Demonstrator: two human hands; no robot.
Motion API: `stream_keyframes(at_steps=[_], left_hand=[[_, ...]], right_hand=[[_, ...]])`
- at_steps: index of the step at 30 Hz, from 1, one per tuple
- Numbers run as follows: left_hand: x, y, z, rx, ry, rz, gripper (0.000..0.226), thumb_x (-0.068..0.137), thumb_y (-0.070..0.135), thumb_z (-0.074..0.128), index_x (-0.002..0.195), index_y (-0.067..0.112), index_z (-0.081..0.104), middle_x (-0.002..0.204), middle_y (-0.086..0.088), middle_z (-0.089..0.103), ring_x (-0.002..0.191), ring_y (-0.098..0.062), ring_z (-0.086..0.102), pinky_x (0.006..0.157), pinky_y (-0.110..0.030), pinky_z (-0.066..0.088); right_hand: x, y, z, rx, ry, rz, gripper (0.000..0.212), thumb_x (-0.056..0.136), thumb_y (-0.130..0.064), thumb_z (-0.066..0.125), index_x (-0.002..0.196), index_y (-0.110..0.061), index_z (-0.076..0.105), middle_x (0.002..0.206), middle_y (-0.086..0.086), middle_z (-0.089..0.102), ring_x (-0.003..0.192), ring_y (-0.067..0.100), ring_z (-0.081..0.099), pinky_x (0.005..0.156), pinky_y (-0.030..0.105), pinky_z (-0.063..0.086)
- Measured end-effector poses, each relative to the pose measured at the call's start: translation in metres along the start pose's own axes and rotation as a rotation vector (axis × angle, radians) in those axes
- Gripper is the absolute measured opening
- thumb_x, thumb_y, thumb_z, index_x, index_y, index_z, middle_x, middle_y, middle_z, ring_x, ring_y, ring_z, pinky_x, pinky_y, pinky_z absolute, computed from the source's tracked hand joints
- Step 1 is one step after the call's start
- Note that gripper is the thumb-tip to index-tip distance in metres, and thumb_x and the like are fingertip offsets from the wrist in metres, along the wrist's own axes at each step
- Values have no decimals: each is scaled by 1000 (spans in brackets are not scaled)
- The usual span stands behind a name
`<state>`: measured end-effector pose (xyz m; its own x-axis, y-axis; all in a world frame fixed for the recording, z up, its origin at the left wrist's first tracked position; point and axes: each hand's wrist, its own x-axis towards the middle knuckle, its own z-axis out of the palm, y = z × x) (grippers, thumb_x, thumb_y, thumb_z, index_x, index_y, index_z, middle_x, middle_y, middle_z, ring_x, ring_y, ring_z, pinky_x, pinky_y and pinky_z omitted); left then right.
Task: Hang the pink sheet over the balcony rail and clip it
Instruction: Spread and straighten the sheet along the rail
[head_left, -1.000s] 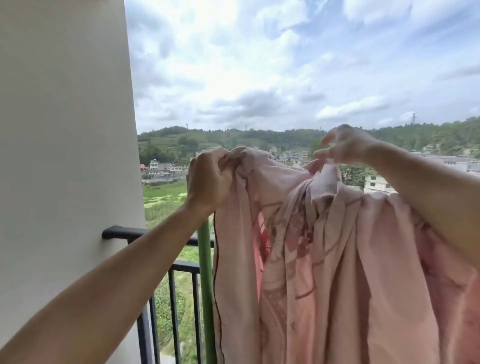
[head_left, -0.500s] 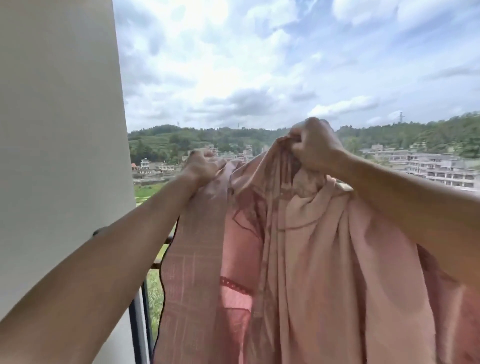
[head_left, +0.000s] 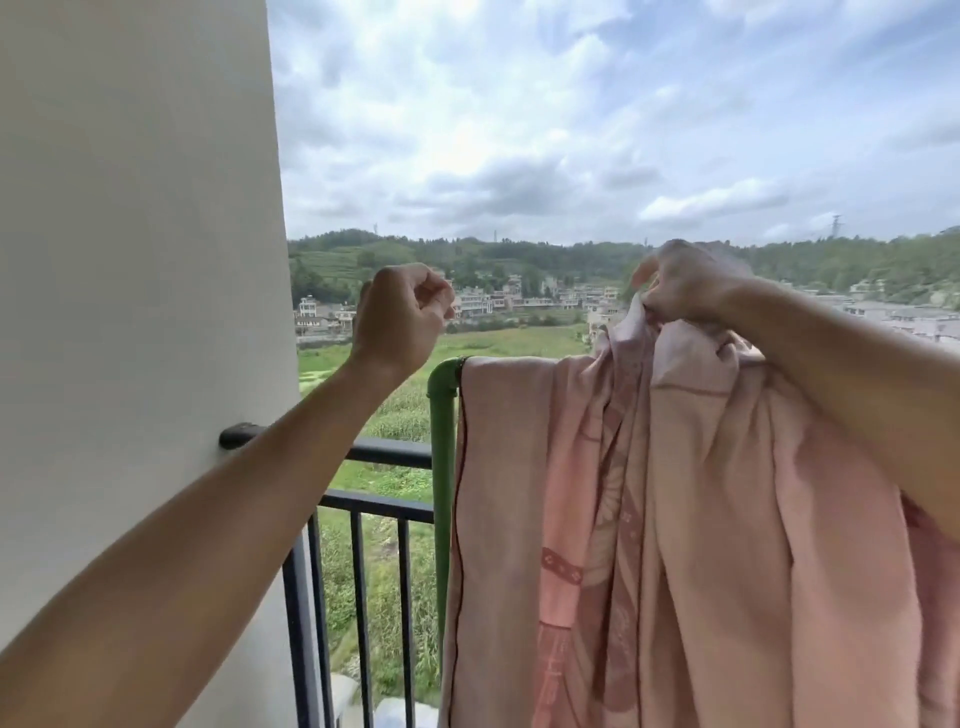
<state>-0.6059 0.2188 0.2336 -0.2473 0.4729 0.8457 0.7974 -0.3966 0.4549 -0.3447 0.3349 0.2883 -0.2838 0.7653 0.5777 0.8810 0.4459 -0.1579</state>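
Note:
The pink sheet (head_left: 675, 519) hangs down in folds over a green pipe rail (head_left: 444, 441), its left part draped flat over the pipe's top corner. My right hand (head_left: 680, 288) pinches a bunched fold of the sheet's top edge, lifted just above the rail. My left hand (head_left: 402, 317) is a loose fist in the air to the left of the sheet, apart from it and holding nothing. No clip is in view.
A black metal balcony railing (head_left: 384, 452) runs from the white wall (head_left: 140, 312) on the left to behind the green pipe. Beyond it lie fields, houses and hills far below.
My left hand has let go of the sheet and moved left. The sheet's left part now lies over the green pipe. My right hand still grips the bunched top edge.

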Motion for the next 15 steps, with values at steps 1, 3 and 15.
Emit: stream_keyframes(at_steps=[1, 3, 15], left_hand=[[11, 0, -1, 10, 9, -9, 6, 88, 9, 65, 87, 6, 70, 77, -6, 71, 73, -18, 69, 76, -39, 58], [26, -4, 4, 34, -37, -56, 6, 88, 8, 64, 85, 6, 69, 79, -7, 71, 75, -19, 69, 78, -40, 58], [-29, -4, 25, -166, -128, -150, 42, 98, 45, 41, 104, 9, 62, 97, -10, 67, 82, -23, 64, 70, -32, 50]], right_hand=[[-12, -11, 2, 42, 14, -119, 25, 83, -23, 67, 108, -25, 67, 119, 3, 67, 103, 22, 63, 87, 39, 54], [-50, -41, 6, 140, -17, -387, 53, 88, -45, 63, 137, -29, 47, 142, -1, 51, 118, 17, 56, 100, 40, 46], [11, -48, -20, 324, 415, -150, 14, 80, -7, 64, 86, -9, 77, 85, 10, 75, 82, 23, 68, 72, 29, 54]])
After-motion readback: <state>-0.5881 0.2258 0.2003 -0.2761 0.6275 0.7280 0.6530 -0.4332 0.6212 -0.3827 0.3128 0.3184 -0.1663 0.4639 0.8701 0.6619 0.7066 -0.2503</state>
